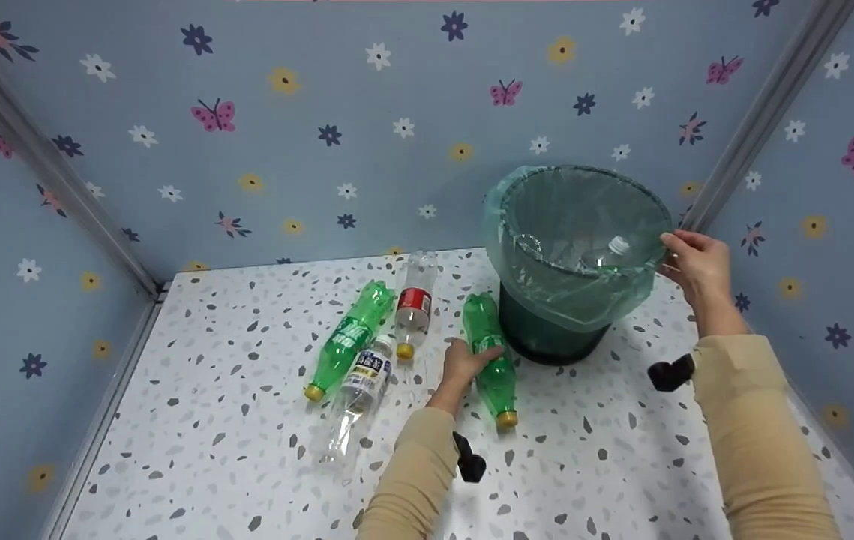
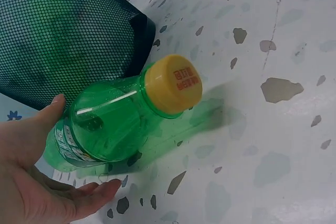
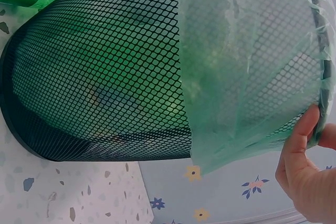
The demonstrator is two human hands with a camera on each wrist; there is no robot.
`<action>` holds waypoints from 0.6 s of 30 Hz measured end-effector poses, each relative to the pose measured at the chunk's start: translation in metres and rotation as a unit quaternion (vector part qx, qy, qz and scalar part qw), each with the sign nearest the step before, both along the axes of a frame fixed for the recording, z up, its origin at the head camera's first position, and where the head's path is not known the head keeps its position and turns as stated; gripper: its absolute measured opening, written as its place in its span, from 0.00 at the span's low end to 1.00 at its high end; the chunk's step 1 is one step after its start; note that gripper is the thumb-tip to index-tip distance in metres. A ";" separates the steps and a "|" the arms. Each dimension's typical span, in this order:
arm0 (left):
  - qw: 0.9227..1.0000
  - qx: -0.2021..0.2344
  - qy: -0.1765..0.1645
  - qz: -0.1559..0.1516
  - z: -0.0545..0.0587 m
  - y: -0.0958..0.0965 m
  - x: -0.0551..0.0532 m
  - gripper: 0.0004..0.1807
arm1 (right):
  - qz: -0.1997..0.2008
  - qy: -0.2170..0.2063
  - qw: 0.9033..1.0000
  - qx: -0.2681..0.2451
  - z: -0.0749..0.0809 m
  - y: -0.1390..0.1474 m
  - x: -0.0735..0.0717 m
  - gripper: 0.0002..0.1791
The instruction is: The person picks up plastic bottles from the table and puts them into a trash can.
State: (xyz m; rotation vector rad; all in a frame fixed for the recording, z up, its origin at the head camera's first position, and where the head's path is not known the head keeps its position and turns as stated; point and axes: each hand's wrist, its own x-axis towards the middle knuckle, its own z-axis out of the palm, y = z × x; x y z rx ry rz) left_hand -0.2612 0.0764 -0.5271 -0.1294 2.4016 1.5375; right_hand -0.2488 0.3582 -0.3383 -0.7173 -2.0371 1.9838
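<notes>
One green bottle (image 1: 497,381) straddled by spread left hand (image 1: 462,365); right hand (image 1: 701,267) pinches rim (image 1: 625,180) of lined bin (image 1: 535,330).

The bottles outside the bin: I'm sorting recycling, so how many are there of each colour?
Green: 2, one green bottle at the left hand and another green bottle apart from it
Clear: 2, the red-labelled bottle and the white-and-dark-labelled bottle
Total: 4

The head camera looks down; close wrist views share the bin (image 3: 121,66).
</notes>
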 end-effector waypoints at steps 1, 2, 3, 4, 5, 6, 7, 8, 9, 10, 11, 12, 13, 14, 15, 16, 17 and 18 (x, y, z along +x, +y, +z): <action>1.000 -0.002 0.003 0.002 0.000 0.001 0.000 0.49 | 0.000 0.001 1.000 -0.001 0.000 0.000 0.000 0.27; 1.000 -0.005 0.005 0.005 0.000 0.002 0.000 0.48 | -0.001 0.001 1.000 -0.001 0.000 0.000 0.000 0.27; 1.000 -0.006 0.007 0.008 0.000 0.003 0.000 0.47 | -0.002 0.002 1.000 -0.003 0.000 0.000 0.000 0.26; 1.000 -0.011 0.011 0.011 -0.001 0.005 0.000 0.45 | -0.002 0.003 1.000 -0.004 0.000 0.000 0.000 0.26; 1.000 -0.016 0.016 0.014 -0.001 0.006 0.001 0.44 | -0.002 0.004 1.000 -0.005 0.000 0.000 0.000 0.25; 0.999 -0.022 0.020 0.017 -0.001 0.007 0.001 0.42 | -0.003 0.005 1.000 -0.005 0.000 0.000 0.000 0.25; 0.999 -0.026 0.023 0.019 -0.001 0.008 0.001 0.41 | -0.003 0.005 1.000 -0.004 -0.001 0.000 0.000 0.24; 0.999 -0.028 0.025 0.022 -0.001 0.009 0.001 0.38 | -0.003 0.006 1.000 -0.005 -0.001 0.000 0.000 0.24; 0.999 -0.028 0.027 0.025 -0.001 0.010 0.002 0.37 | -0.002 0.007 1.000 -0.006 0.000 0.000 0.001 0.23; 0.999 -0.027 0.026 0.026 -0.001 0.010 0.002 0.35 | -0.001 0.008 1.000 -0.005 0.000 0.000 0.001 0.23; 0.999 -0.025 0.023 0.028 -0.001 0.011 0.002 0.34 | -0.002 0.008 1.000 -0.005 -0.001 0.000 0.000 0.23; 0.999 -0.019 0.018 0.030 -0.001 0.011 0.002 0.33 | -0.001 0.009 1.000 -0.005 -0.001 0.000 0.000 0.23; 0.999 -0.014 0.013 0.031 -0.001 0.011 0.002 0.33 | -0.001 0.010 1.000 -0.007 -0.001 0.001 0.000 0.23; 0.999 -0.009 0.008 0.032 -0.001 0.011 0.001 0.33 | -0.001 0.010 1.000 -0.008 -0.001 0.001 0.000 0.23; 0.999 -0.005 0.002 0.032 -0.001 0.011 0.001 0.33 | 0.000 0.010 1.000 -0.007 -0.002 0.001 0.000 0.24; 0.999 -0.003 -0.005 0.032 0.000 0.010 0.001 0.33 | -0.001 0.009 1.000 -0.005 -0.002 0.001 -0.001 0.24; 0.999 -0.001 -0.008 0.033 -0.001 0.010 0.000 0.32 | 0.000 0.013 1.000 -0.010 -0.002 0.001 -0.001 0.26; 0.999 0.000 -0.010 0.034 -0.001 0.010 -0.001 0.31 | 0.001 0.014 1.000 -0.009 -0.002 0.001 -0.001 0.27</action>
